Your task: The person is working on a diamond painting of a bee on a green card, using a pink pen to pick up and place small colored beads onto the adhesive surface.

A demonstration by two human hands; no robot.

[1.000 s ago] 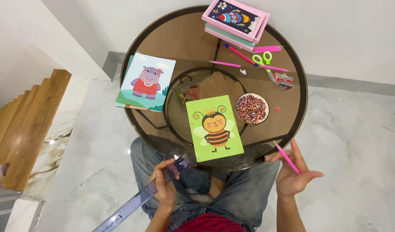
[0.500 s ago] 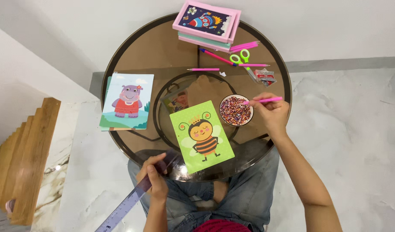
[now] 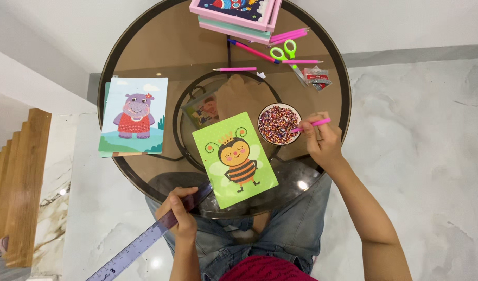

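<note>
My right hand (image 3: 322,143) pinches pen (image 3: 310,125) over bead bowl (image 3: 278,124) | left hand (image 3: 180,211) clamps ruler (image 3: 150,237) beside bee card (image 3: 234,158)

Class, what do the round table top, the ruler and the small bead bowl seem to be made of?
Round table top: tinted glass, glossy; legs and floor show through it.
Ruler in the left hand: clear plastic, probably; see-through.
Bead bowl: white, smooth rim; ceramic or plastic, unclear.
</note>
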